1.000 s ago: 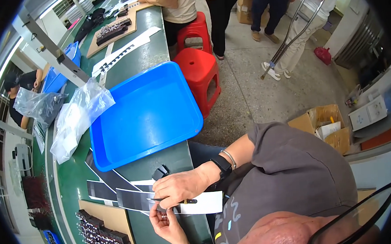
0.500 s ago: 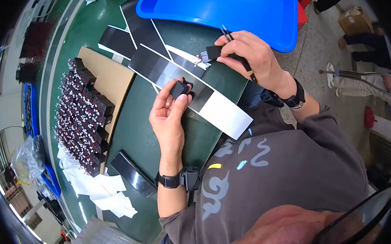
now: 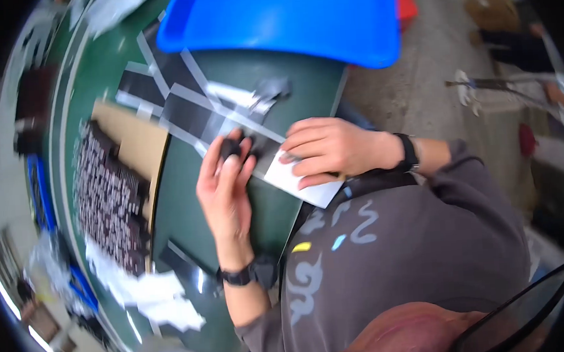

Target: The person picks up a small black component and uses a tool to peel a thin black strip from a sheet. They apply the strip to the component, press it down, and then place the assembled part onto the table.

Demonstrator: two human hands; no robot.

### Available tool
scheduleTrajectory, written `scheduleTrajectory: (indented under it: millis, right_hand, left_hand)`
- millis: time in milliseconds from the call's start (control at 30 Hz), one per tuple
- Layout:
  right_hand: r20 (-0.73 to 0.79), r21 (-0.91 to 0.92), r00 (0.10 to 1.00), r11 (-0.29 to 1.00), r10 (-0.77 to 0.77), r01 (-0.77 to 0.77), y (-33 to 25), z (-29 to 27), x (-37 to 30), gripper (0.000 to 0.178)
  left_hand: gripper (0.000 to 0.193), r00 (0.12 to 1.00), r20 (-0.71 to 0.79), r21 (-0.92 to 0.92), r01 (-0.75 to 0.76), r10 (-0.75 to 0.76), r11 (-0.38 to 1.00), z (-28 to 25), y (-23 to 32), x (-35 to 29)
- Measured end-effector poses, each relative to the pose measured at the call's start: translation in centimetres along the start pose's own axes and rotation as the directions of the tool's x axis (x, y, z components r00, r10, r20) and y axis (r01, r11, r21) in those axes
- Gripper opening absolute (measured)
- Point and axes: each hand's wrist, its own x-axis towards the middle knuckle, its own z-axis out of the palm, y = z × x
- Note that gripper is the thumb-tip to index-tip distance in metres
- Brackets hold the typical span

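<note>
My left hand (image 3: 225,192) is closed around a small black block (image 3: 230,149), pinched between thumb and fingers above the table. To its right, my right hand (image 3: 329,148) lies over the white end (image 3: 311,182) of a long black-and-white strip (image 3: 194,113), fingers bent. Part of a pair of tweezers (image 3: 341,177) shows at that hand's lower edge; the rest is hidden, and motion blurs the grip. Beyond the right hand, a dark block with a silvery face (image 3: 273,87) rests beside a crumpled white piece (image 3: 232,94).
A blue tray (image 3: 280,46) stands at the far edge. On the left, a cardboard sheet (image 3: 139,136) carries rows of dark blocks with wire ends (image 3: 112,199). White paper scraps (image 3: 167,305) and a dark phone-like slab (image 3: 187,262) lie nearer. A person stands off right.
My right hand has left the dark block and come nearer, onto the strip's white end. My left hand keeps its black block. The whole view has shifted, and blur has increased.
</note>
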Motion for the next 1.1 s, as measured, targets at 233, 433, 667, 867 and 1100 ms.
scheduleTrajectory:
  millis: [233, 433, 667, 867, 1100]
  right_hand:
    - [0.096, 0.289, 0.972, 0.929, 0.213, -0.232, -1.7, 4.9, 1.3, 0.025]
    - [0.205, 0.745, 0.554, 0.239, 0.807, -0.623, -1.8, 6.0, 3.9, 0.016]
    - [0.074, 0.376, 0.667, 0.599, 0.741, -0.707, -1.0, 8.4, 4.3, 0.015]
    - [-0.064, 0.249, 0.749, 0.737, 0.660, -0.628, -0.1, 9.4, 4.1, 0.020]
    - [-0.016, 0.190, 0.795, 0.782, 0.606, -0.593, 0.5, 9.7, 3.4, 0.020]
  left_hand:
    - [0.044, 0.997, 0.032, 0.192, -0.078, 0.073, 0.978, -5.3, -0.9, -1.3]
    - [0.040, 0.988, 0.064, 0.309, -0.156, 0.143, 0.938, -6.7, -2.6, -1.0]
    - [0.038, 0.984, 0.059, 0.536, -0.174, 0.169, 0.826, -7.3, -2.6, -0.7]
    - [0.038, 0.978, 0.052, 0.553, -0.196, 0.201, 0.810, -7.5, -3.4, -0.1]
    - [0.037, 0.980, 0.046, 0.568, -0.185, 0.193, 0.802, -7.7, -3.5, -0.2]
